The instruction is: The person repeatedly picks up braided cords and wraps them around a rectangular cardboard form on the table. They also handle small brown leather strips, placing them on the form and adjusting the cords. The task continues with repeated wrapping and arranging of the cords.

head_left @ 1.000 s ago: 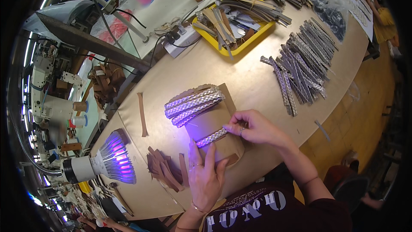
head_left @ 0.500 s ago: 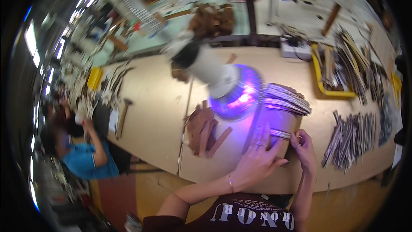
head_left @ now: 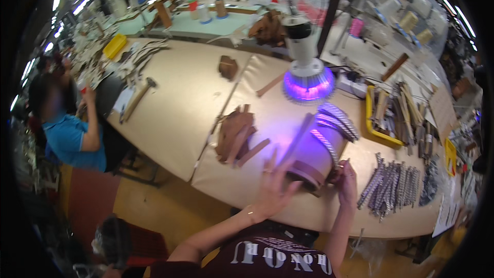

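Since the table (head_left: 180, 103) extends beyond the fingers on every side but the wearer's own, use it as a firm base. Steady the drum (head_left: 309, 157), located between the left and right fingers, so that it does not roll. Keep the fingers clear of the lit lamp (head_left: 307, 80), which stands beyond both hands.

The left hand (head_left: 274, 193) has its fingers spread apart, just beside the drum's near end; contact cannot be confirmed. It would serve best laid flat on the drum. The right hand (head_left: 348, 183) has its fingertips drawn together at the end of the braided strap (head_left: 325, 143); whether they grip it cannot be told. The strap curves over the drum, from beyond the left fingers to the right fingertips. Keep it flat, untwisted and evenly taut.

Compared with half a second ago, the drum's near end shows more plainly, the left fingers have left their place beside the strap, and more of the strap's length is exposed.
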Demonstrator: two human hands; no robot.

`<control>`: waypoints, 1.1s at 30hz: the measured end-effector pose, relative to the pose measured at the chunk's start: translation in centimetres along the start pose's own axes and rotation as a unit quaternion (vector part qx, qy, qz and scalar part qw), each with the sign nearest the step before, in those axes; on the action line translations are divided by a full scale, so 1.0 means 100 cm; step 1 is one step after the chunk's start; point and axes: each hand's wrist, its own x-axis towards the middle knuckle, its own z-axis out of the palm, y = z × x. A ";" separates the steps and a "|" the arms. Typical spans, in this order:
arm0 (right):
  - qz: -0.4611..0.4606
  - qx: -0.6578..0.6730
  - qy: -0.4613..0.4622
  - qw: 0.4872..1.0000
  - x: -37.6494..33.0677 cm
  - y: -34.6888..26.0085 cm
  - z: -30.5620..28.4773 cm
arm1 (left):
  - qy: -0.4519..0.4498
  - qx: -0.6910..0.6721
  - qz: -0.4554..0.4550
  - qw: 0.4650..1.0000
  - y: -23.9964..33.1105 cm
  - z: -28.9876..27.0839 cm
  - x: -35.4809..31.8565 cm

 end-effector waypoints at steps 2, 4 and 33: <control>0.004 0.059 -0.005 0.998 -0.004 -0.001 0.001 | -0.016 0.031 -0.051 0.998 -0.012 -0.008 -0.019; -0.010 0.022 -0.009 1.000 -0.008 -0.005 0.006 | -0.013 0.016 -0.085 0.996 -0.021 -0.011 -0.037; -0.540 -0.409 -0.156 0.719 -0.050 -0.102 0.069 | -0.014 -0.413 -0.196 0.889 0.060 -0.037 0.052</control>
